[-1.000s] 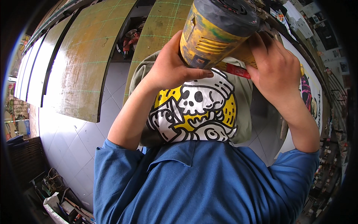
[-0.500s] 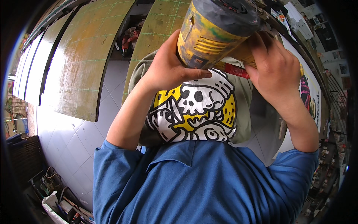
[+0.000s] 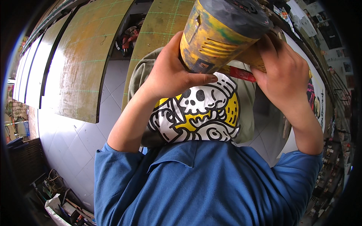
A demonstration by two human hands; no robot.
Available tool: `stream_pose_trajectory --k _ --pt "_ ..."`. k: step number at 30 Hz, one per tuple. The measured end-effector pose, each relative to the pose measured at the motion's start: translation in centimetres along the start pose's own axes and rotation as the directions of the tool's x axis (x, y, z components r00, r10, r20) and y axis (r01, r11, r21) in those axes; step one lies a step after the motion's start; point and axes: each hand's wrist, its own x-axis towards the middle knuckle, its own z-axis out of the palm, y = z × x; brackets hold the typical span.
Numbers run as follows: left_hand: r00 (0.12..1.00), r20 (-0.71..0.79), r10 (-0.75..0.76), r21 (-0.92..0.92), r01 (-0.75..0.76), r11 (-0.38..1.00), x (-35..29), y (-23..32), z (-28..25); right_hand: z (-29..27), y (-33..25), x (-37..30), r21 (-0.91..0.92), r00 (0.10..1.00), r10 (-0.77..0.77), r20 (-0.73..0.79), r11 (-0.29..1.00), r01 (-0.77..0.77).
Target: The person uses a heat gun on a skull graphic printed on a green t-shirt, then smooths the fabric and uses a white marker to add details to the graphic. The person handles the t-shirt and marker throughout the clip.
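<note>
A worn yellow power tool (image 3: 218,45) with a black end cap and side vent slots is held up in front of my chest. Its exact kind does not show, as the far end is out of sight. My left hand (image 3: 169,71) cradles the tool's body from the left, the thumb lying below it. On the other side my right hand (image 3: 283,71) wraps around a yellow part that juts from the body, its fingertips partly hidden. A red strip (image 3: 242,74) shows under the tool, close to my right thumb.
Large greenish boards with grid lines (image 3: 83,56) lie on the left. Between two of them is a gap with red tools (image 3: 130,39). Grey tiles cover the floor (image 3: 68,147). At the lower left stands a container of odds and ends (image 3: 64,209); shelves (image 3: 332,177) run along the right.
The power tool has shifted slightly right and down, tilting a little. Both hands have moved with it and keep their hold.
</note>
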Motion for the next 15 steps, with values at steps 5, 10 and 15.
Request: stream_pose_trajectory --k 5,10,15 --pt "0.999 0.046 0.0 -0.075 0.003 0.997 0.4 -0.5 0.8 -0.5 0.3 -0.7 0.013 0.996 0.047 0.071 0.999 -0.048" --pt "0.998 0.058 0.021 -0.096 -0.015 0.995 1.0 -0.6 1.9 -1.1 1.0 -1.3 -0.033 0.995 0.077 0.057 0.997 -0.076" --pt "0.996 0.084 0.028 -0.071 -0.022 0.997 1.9 -0.5 2.5 -1.1 1.7 -1.7 -0.031 0.996 0.092 0.012 0.995 -0.091"
